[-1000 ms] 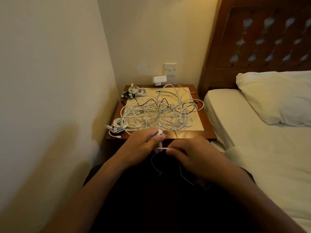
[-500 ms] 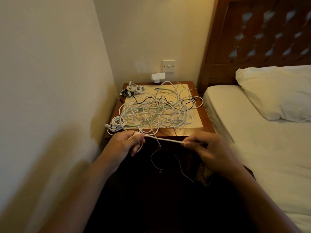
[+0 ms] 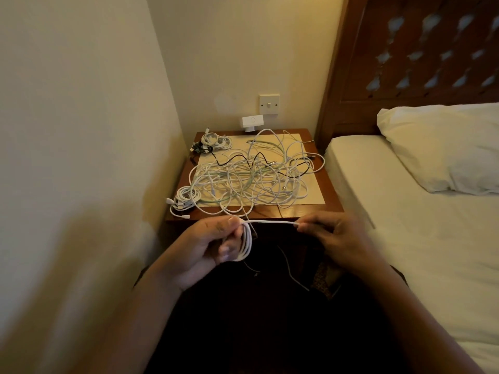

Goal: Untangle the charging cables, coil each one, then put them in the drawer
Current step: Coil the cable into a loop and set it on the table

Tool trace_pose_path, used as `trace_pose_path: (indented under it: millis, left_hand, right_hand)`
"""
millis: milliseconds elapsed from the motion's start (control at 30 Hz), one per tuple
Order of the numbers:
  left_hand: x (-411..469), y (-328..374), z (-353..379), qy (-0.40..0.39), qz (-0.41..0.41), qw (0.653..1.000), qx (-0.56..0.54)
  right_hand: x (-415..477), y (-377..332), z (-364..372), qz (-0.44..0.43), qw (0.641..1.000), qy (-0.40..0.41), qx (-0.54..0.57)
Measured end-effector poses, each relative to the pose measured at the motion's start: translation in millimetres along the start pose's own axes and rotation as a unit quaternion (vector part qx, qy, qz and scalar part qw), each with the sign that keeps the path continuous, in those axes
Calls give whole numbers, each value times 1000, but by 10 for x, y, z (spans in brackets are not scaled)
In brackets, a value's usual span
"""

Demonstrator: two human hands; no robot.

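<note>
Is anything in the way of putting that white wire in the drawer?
No drawer shows in this view, so its path cannot be judged. The white cable is already in both hands: looped in the left hand, its end pinched by the right hand. The tangled pile lies behind on the nightstand.

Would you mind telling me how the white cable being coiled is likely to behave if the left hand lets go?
The white cable is probably floppy: its loops hang limp from the left hand. The coil would likely spring loose, as nothing ties it. It seems light; the right hand pinches its end with fingertips only.
</note>
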State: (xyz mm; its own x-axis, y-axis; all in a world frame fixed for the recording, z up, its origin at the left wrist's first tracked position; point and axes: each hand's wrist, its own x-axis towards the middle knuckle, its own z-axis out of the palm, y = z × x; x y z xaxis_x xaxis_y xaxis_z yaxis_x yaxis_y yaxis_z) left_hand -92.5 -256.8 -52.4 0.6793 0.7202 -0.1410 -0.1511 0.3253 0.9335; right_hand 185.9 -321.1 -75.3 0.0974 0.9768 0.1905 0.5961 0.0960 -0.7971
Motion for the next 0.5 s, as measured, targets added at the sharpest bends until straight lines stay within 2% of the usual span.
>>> trace_pose_path:
  millis: [67,133,200,267,367,500]
  left_hand:
    - [26,-69,10,-9,-7,1000,-21]
    - [48,-121,20,-8,-15,1000,6]
    - [59,-151,51,-15,-24,1000,7]
    - [72,-152,98,-25,-26,999,-9]
    - [87,-115,164,-45,-28,997,-60]
    - [84,-97,218,-46,-44,992,-112]
  right_hand:
    - [-14,-94,57,-35,995,-37,-85]
    - [-36,-238,102,-79,988,-40,-127]
    - [-72,-419,127,-93,992,-35,-75]
    - [-88,-563,150,-74,995,-68,-7]
    - [-106,-625,214,-61,992,-107,10]
    - [-113,-585,259,-25,994,-96,49]
